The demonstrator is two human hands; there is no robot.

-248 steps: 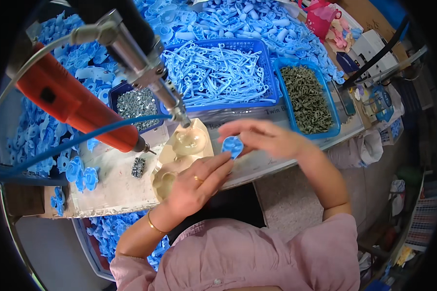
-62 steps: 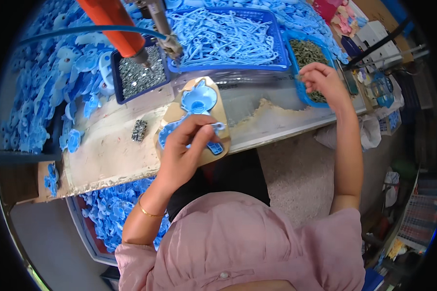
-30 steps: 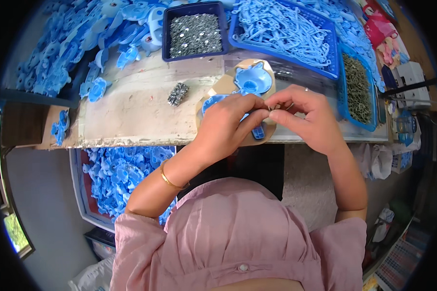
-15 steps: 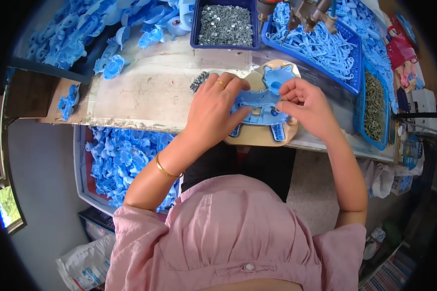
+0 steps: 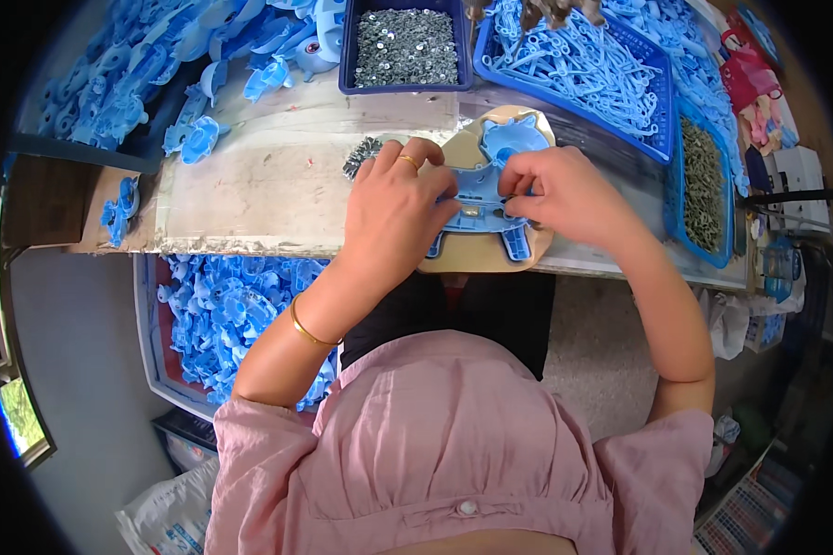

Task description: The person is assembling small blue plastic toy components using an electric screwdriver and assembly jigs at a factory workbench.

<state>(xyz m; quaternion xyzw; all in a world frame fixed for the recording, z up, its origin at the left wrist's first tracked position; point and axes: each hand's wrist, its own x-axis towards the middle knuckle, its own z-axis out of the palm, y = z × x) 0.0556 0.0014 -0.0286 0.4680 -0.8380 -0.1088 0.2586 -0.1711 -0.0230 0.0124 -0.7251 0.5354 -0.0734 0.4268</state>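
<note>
Our left hand [image 5: 393, 208] and right hand [image 5: 572, 196], together second ago, now apart, both at blue shell [image 5: 479, 185] in tan fixture [image 5: 477, 261] on tabletop [image 5: 259, 185]: work now on shell itself. Left half curled, right nearly pinched; whether either grips anything, we can't tell.

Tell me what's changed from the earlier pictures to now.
The right hand has come left from the turquoise tray to the right part of the blue shell. The left hand is at its left part; the small blue link it pinched can't be made out. The shell now lies in the cream fixture, bare at first. The metal cluster and blue basket stayed on the table.
</note>
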